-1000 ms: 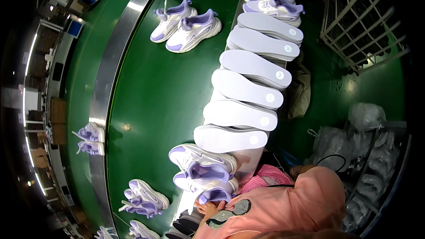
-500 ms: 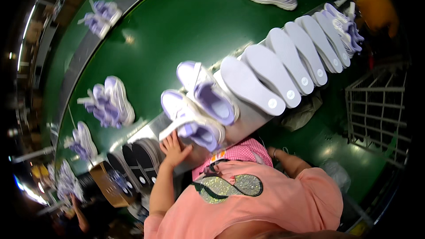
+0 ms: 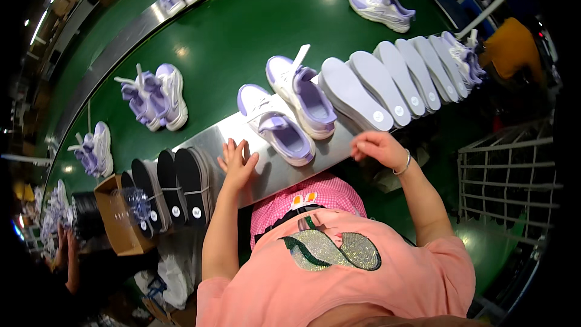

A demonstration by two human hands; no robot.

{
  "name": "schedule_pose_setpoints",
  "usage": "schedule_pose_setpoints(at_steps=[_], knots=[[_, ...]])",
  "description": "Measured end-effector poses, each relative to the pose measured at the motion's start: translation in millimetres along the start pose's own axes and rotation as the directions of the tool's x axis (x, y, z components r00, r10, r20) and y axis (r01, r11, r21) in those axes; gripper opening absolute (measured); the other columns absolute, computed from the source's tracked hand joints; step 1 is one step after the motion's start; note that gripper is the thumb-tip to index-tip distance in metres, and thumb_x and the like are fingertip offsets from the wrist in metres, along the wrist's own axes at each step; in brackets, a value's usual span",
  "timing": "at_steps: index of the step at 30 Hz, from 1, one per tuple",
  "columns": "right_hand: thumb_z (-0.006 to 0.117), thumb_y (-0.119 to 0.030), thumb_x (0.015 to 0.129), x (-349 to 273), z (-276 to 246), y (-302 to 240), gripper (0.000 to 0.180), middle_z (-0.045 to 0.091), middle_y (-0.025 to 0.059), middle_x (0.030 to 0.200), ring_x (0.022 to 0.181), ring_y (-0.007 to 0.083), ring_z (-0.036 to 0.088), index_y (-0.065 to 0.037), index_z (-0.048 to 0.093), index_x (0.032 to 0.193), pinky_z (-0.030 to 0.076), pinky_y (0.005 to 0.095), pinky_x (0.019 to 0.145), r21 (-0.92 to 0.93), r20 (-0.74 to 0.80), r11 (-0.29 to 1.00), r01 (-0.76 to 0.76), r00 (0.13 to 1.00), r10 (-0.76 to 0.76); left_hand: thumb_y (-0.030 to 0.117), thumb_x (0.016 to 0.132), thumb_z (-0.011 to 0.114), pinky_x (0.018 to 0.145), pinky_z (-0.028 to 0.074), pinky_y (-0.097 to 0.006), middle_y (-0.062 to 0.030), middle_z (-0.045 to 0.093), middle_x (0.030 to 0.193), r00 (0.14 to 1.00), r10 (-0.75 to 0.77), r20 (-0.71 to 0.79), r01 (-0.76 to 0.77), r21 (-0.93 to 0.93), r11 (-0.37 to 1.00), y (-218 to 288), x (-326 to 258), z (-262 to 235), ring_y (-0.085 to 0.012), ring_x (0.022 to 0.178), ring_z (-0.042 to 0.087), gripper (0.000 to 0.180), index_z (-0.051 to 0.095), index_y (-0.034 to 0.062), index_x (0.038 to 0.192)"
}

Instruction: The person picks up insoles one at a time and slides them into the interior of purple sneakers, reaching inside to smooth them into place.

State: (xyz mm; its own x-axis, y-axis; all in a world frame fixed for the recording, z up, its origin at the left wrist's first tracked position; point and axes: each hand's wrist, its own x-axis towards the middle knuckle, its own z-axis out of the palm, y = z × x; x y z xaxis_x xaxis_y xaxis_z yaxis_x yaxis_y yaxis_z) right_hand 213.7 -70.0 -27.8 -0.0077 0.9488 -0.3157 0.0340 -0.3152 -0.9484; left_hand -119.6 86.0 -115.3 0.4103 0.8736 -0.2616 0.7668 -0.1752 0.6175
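Two sports shoes sit side by side on a shiny metal shelf (image 3: 212, 136), right in front of the person. Both are white with soft purple parts. The closer shoe (image 3: 273, 126) has a purple patch at the toe, a thick pale sole and a purple inside that I can look right down into. The other shoe (image 3: 305, 97) looks much the same, with a long white piece poking up from its top. Both stand on their soles. Their toes point away to the left, and their heels come back toward the person's tummy.

The left hand (image 3: 238, 166) is just to the left of the closer shoe, with a small gap between. Its fingers are spread wide and nothing is in it. The right hand (image 3: 378, 147) is on the other side, near the shoes' heels but apart from them. Its fingers are bent in, and I can't tell if they are pressed together. So the pair lies between the two hands. Gray insoles (image 3: 357, 94) make a row past the other shoe, above the right hand. Black insoles (image 3: 193, 178) stand to the left of the left hand.
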Motion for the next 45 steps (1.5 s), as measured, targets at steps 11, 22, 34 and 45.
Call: schedule_pose_setpoints(at_steps=[11, 22, 34, 45], knots=[[0.063, -0.035, 0.069, 107.4, 13.3, -18.0, 0.041, 0.055, 0.0092, 0.093, 0.088, 0.0250, 0.054, -0.009, 0.050, 0.098, 0.041, 0.0401, 0.073, -0.885, -0.434, 0.296, -0.360, 0.868, -0.242, 0.017, 0.066, 0.067, 0.083, 0.036, -0.038, -0.0151, 0.051, 0.104, 0.667, 0.658, -0.349, -0.664, 0.123, 0.738, 92.0, 41.2, -19.2, -0.0323, 0.096, 0.047, 0.035, 0.054, 0.0035, 0.095], [0.059, -0.015, 0.067, 61.8, 29.5, -99.1, 0.010, 0.053, 0.0110, 0.083, 0.078, 0.0257, 0.053, -0.005, 0.057, 0.067, 0.043, 0.0325, 0.069, -0.852, -0.210, 0.489, 0.187, 0.734, -0.646, 0.028, 0.080, 0.055, 0.062, 0.043, -0.030, -0.0126, 0.062, 0.072, 0.973, 0.138, -0.186, -0.213, -0.490, 0.845, 95.7, 90.3, -34.8, -0.0205, 0.067, 0.058, 0.031, 0.060, -0.0019, 0.087], [0.055, -0.015, 0.069, 115.1, 141.8, -66.3, 0.014, 0.054, 0.0116, 0.085, 0.079, 0.0249, 0.056, -0.004, 0.063, 0.074, 0.047, 0.0357, 0.061, -0.995, 0.095, 0.016, 0.095, 0.995, 0.015, 0.033, 0.080, 0.054, 0.059, 0.043, -0.035, -0.0162, 0.060, 0.069, 0.963, 0.023, -0.269, -0.143, -0.435, 0.889, 105.5, 76.7, -18.3, -0.0305, 0.062, 0.057, 0.034, 0.060, -0.0004, 0.082], [0.055, -0.022, 0.070, 67.4, 117.0, -93.5, 0.021, 0.059, 0.0139, 0.077, 0.071, 0.0283, 0.059, -0.004, 0.060, 0.081, 0.047, 0.0373, 0.062, -0.998, 0.048, -0.046, 0.050, 0.998, 0.044, 0.029, 0.080, 0.053, 0.058, 0.043, -0.037, -0.0186, 0.058, 0.065, 0.937, 0.029, -0.348, -0.169, -0.379, 0.910, 107.3, 73.8, -5.3, -0.0347, 0.062, 0.057, 0.030, 0.056, -0.0002, 0.080]])
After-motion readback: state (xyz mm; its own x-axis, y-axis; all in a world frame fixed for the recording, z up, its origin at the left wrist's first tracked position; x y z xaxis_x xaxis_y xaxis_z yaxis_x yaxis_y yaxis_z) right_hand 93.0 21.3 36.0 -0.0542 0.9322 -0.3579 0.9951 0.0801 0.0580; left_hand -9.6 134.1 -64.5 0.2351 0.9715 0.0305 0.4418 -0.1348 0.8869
